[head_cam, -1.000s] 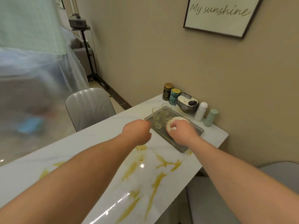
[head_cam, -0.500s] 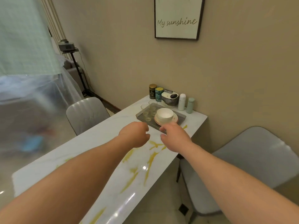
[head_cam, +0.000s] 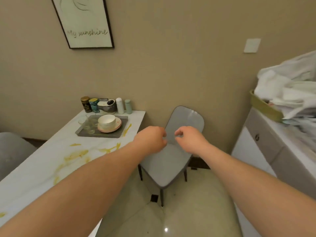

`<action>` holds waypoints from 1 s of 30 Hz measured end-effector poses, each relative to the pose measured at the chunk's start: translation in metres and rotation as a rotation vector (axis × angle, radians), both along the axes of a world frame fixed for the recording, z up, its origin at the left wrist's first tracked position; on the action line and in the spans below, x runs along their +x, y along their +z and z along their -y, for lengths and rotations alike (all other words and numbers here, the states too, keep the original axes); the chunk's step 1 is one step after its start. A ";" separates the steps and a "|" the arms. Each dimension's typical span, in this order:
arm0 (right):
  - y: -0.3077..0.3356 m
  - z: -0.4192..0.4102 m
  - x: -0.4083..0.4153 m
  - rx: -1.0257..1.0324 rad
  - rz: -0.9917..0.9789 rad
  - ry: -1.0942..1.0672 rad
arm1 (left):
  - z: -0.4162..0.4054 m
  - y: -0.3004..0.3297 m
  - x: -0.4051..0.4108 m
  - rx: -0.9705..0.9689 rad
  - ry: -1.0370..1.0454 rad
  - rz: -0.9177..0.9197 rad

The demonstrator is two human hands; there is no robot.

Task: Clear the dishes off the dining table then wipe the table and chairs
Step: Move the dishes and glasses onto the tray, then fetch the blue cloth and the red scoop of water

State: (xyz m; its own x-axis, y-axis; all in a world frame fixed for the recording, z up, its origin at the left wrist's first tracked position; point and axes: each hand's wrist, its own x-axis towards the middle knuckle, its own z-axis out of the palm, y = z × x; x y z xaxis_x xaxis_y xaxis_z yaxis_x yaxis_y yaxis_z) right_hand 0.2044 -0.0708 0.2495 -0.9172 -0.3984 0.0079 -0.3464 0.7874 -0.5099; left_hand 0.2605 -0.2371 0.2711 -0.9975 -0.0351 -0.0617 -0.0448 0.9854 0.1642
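Yellow-smeared marble table beside grey chair

Reading "My sunshine" in gold cursive script on the framed print hanging on the wall above the table's far end. Showing patterned labels on the dark tin and the teal tin at the wall, too small and blurred for reading. Finding nothing else legible.
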 end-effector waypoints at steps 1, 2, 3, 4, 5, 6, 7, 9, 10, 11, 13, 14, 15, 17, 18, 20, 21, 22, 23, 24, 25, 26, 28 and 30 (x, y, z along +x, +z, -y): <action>0.001 -0.020 0.018 -0.004 -0.009 -0.074 | -0.017 0.000 0.010 0.023 -0.070 0.006; 0.000 -0.037 0.036 -0.010 -0.012 -0.138 | -0.032 -0.001 0.019 0.046 -0.138 0.013; -0.001 -0.052 0.054 -0.009 -0.006 -0.192 | -0.046 -0.003 0.028 0.060 -0.203 0.030; -0.003 -0.069 0.077 0.007 -0.005 -0.242 | -0.064 -0.005 0.039 0.078 -0.273 0.047; -0.006 -0.076 0.089 0.020 -0.002 -0.260 | -0.073 -0.006 0.045 0.084 -0.310 0.056; -0.007 -0.096 0.114 0.034 0.005 -0.312 | -0.096 -0.007 0.057 0.097 -0.382 0.057; -0.006 -0.108 0.132 0.048 0.017 -0.336 | -0.110 -0.009 0.063 0.103 -0.421 0.050; -0.002 -0.132 0.165 0.058 0.013 -0.386 | -0.141 -0.013 0.075 0.112 -0.496 0.046; 0.003 -0.154 0.187 0.057 0.020 -0.449 | -0.165 -0.012 0.087 0.113 -0.558 0.044; 0.008 -0.173 0.205 0.063 0.012 -0.504 | -0.185 -0.010 0.098 0.113 -0.604 0.051; 0.017 -0.209 0.241 0.042 -0.005 -0.630 | -0.227 -0.007 0.121 0.115 -0.710 0.068; 0.022 -0.231 0.265 0.023 -0.006 -0.702 | -0.254 -0.004 0.137 0.107 -0.779 0.062; 0.026 -0.243 0.277 0.019 -0.014 -0.738 | -0.269 -0.002 0.146 0.087 -0.802 0.065; 0.037 -0.270 0.311 -0.001 -0.016 -0.819 | -0.306 0.003 0.169 0.053 -0.883 0.057; 0.040 -0.283 0.327 -0.025 -0.024 -0.862 | -0.323 0.005 0.181 0.036 -0.931 0.052; 0.044 -0.316 0.369 -0.084 -0.068 -0.975 | -0.367 0.011 0.214 0.004 -1.037 0.044; 0.045 -0.328 0.384 -0.095 -0.092 -1.005 | -0.383 0.014 0.226 -0.001 -1.059 0.036; 0.047 -0.331 0.388 -0.114 -0.100 -1.012 | -0.389 0.016 0.230 -0.001 -1.067 0.034; 0.047 -0.338 0.397 -0.119 -0.112 -1.030 | -0.399 0.019 0.238 -0.004 -1.091 0.033; 0.048 -0.347 0.412 -0.134 -0.115 -1.057 | -0.414 0.020 0.248 -0.011 -1.124 0.026; 0.049 -0.361 0.433 -0.138 -0.127 -1.088 | -0.435 0.021 0.265 -0.018 -1.148 0.028; 0.048 -0.370 0.446 -0.131 -0.130 -1.113 | -0.447 0.021 0.274 -0.028 -1.160 0.031; 0.042 -0.401 0.476 -0.114 -0.133 -1.157 | -0.476 0.016 0.295 -0.007 -1.171 0.035; 0.036 -0.427 0.504 -0.126 -0.102 -1.189 | -0.499 0.007 0.308 -0.030 -1.166 0.042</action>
State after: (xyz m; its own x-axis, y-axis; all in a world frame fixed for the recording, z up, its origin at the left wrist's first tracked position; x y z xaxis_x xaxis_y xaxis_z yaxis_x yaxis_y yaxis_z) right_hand 0.7083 0.3562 0.2851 -0.7037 0.7060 0.0798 0.5205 0.5887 -0.6185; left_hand 0.5686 0.2622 0.2784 -0.4230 0.8993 -0.1105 0.8855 0.4362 0.1601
